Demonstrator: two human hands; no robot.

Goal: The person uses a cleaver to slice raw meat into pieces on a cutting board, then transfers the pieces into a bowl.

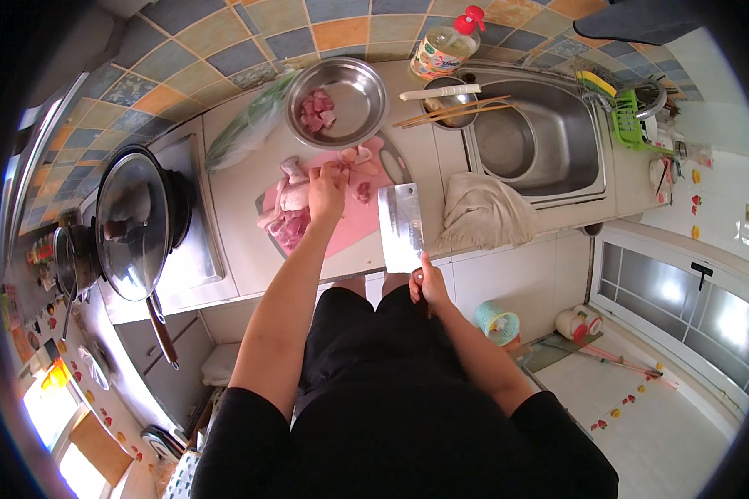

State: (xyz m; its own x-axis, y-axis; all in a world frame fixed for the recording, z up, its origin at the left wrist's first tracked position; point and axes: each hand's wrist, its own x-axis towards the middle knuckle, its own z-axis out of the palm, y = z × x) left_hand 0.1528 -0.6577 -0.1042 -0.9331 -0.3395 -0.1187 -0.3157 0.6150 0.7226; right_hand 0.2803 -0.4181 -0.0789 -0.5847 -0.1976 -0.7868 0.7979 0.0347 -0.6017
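Note:
My right hand grips the handle of a cleaver. Its broad steel blade points away from me, across the counter's front edge and beside the cutting board. Over the pink cutting board, my left hand reaches into raw meat with fingers curled; its fingertips are partly hidden. Left of that hand lie a larger skin-on piece of raw poultry and some redder raw meat. Small cut pieces lie by the fingers. Behind the board, a steel bowl holds several chunks of meat.
Bagged green vegetables lie left of the bowl. A lidded pan sits over the stove. Rightward are a small bowl with chopsticks and a white-handled utensil, a soap bottle, a cloth and the sink.

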